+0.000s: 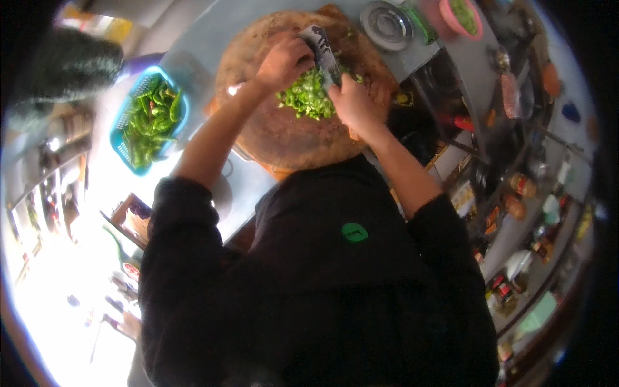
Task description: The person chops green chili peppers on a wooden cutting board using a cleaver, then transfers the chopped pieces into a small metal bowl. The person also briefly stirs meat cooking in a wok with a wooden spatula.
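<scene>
A thick round wooden chopping block (271,135) lies before me. My right hand (355,101) grips a cleaver (326,55) by its handle, and dark wet bits cling to the blade. To the left of the blade, my left hand (287,60) rests over the block with curled fingers; whether anything is under them is hidden. Between and below my hands sits a heap of chopped green peppers (309,99). Whole green peppers (152,116) fill a light-blue plastic basket (116,128) on the table to the left.
Beyond the block at upper right are a round clear glass dish or lid (387,24) and a pink bowl (449,19) with chopped green pieces. Shelves with jars (522,185) and other goods line the right side. A grey tabletop (193,29) supports the block.
</scene>
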The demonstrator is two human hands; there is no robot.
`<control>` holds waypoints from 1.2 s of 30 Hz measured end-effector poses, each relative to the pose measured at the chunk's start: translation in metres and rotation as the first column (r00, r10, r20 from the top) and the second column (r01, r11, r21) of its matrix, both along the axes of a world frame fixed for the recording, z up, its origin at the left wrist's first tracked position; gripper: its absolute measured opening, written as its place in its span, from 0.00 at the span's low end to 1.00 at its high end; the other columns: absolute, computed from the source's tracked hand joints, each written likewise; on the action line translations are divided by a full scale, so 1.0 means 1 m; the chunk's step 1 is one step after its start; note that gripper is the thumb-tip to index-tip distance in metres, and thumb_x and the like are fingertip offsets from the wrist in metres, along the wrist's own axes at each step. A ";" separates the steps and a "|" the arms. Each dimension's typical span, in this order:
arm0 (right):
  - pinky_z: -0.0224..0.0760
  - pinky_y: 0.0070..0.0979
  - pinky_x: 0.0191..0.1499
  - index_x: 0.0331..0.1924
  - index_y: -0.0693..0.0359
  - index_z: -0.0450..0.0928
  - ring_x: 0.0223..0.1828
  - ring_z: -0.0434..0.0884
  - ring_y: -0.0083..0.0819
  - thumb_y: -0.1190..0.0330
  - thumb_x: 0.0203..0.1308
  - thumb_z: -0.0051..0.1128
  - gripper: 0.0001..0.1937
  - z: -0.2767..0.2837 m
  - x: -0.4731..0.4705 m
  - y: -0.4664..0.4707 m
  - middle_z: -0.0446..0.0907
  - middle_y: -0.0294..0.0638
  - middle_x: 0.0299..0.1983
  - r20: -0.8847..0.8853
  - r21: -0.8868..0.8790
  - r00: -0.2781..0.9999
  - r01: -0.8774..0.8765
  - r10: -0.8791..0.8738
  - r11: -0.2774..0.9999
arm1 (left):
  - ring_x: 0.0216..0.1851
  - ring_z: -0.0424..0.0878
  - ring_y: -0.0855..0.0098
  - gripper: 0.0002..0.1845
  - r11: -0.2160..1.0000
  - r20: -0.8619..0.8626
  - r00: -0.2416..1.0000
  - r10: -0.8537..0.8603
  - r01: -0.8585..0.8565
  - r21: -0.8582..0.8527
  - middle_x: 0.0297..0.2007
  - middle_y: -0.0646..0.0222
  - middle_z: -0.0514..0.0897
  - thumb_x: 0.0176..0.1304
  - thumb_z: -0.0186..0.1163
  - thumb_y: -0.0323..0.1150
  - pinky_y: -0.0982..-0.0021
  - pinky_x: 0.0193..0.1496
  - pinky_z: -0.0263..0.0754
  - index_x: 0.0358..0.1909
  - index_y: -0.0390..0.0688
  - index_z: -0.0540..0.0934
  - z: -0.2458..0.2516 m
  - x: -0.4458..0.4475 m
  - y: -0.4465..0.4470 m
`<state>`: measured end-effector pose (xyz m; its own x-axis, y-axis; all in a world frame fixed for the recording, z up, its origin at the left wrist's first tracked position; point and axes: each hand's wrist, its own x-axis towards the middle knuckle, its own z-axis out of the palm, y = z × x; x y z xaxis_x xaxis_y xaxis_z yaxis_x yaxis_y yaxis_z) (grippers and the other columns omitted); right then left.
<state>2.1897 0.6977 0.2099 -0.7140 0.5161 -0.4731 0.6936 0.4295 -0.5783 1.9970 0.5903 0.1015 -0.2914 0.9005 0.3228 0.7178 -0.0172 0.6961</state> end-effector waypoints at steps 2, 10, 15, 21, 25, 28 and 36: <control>0.77 0.53 0.44 0.42 0.71 0.73 0.38 0.85 0.59 0.66 0.73 0.56 0.13 0.001 -0.003 0.000 0.83 0.61 0.35 -0.019 -0.039 1.000 0.019 -0.019 0.999 | 0.51 0.80 0.51 0.08 1.000 -0.001 1.000 0.015 -0.015 0.013 0.41 0.60 0.85 0.61 0.71 0.32 0.54 0.58 0.76 0.39 0.42 0.85 -0.003 -0.001 -0.002; 0.77 0.55 0.43 0.46 0.69 0.75 0.40 0.86 0.63 0.65 0.72 0.55 0.13 -0.018 0.001 -0.005 0.85 0.64 0.38 -0.099 0.014 0.995 -0.016 0.018 1.000 | 0.51 0.81 0.49 0.07 0.992 0.040 0.991 0.125 -0.125 -0.001 0.44 0.59 0.86 0.63 0.68 0.32 0.53 0.58 0.77 0.40 0.42 0.85 -0.010 0.004 -0.015; 0.78 0.49 0.36 0.46 0.68 0.74 0.32 0.86 0.50 0.62 0.72 0.56 0.14 -0.028 0.006 -0.011 0.84 0.58 0.34 0.020 0.174 0.982 -0.190 0.189 0.966 | 0.52 0.81 0.49 0.08 0.945 0.011 0.946 0.325 -0.325 0.022 0.48 0.58 0.85 0.63 0.68 0.30 0.52 0.58 0.76 0.42 0.42 0.83 -0.009 0.015 -0.028; 0.75 0.49 0.37 0.45 0.68 0.73 0.31 0.84 0.56 0.64 0.72 0.54 0.13 -0.017 0.000 -0.016 0.82 0.59 0.32 -0.096 0.072 0.991 -0.083 0.090 0.994 | 0.51 0.79 0.48 0.07 0.902 0.159 0.888 0.431 -0.418 -0.110 0.44 0.56 0.83 0.62 0.65 0.27 0.51 0.57 0.76 0.41 0.40 0.83 -0.009 0.024 -0.041; 0.75 0.51 0.39 0.43 0.69 0.73 0.35 0.83 0.62 0.65 0.72 0.53 0.12 -0.017 -0.002 -0.025 0.82 0.62 0.33 -0.014 0.059 0.974 -0.224 0.225 0.973 | 0.46 0.80 0.45 0.06 0.906 -0.046 0.905 0.423 -0.422 0.035 0.43 0.54 0.84 0.63 0.66 0.27 0.50 0.54 0.76 0.41 0.40 0.84 -0.014 0.035 -0.048; 0.75 0.54 0.41 0.44 0.69 0.73 0.38 0.84 0.64 0.64 0.73 0.54 0.13 -0.019 -0.003 -0.030 0.83 0.63 0.33 -0.120 0.040 0.983 -0.137 0.141 0.990 | 0.44 0.79 0.45 0.08 0.863 0.003 0.869 0.495 -0.492 0.114 0.42 0.54 0.83 0.62 0.65 0.25 0.51 0.53 0.76 0.43 0.40 0.83 -0.019 0.044 -0.052; 0.78 0.53 0.42 0.48 0.71 0.75 0.35 0.84 0.63 0.64 0.73 0.53 0.14 -0.028 -0.004 -0.045 0.83 0.63 0.32 -0.154 0.054 0.973 -0.164 0.171 0.985 | 0.44 0.79 0.44 0.06 0.814 -0.072 0.810 0.581 -0.579 0.048 0.41 0.52 0.82 0.66 0.64 0.27 0.48 0.50 0.74 0.43 0.40 0.83 -0.020 0.058 -0.071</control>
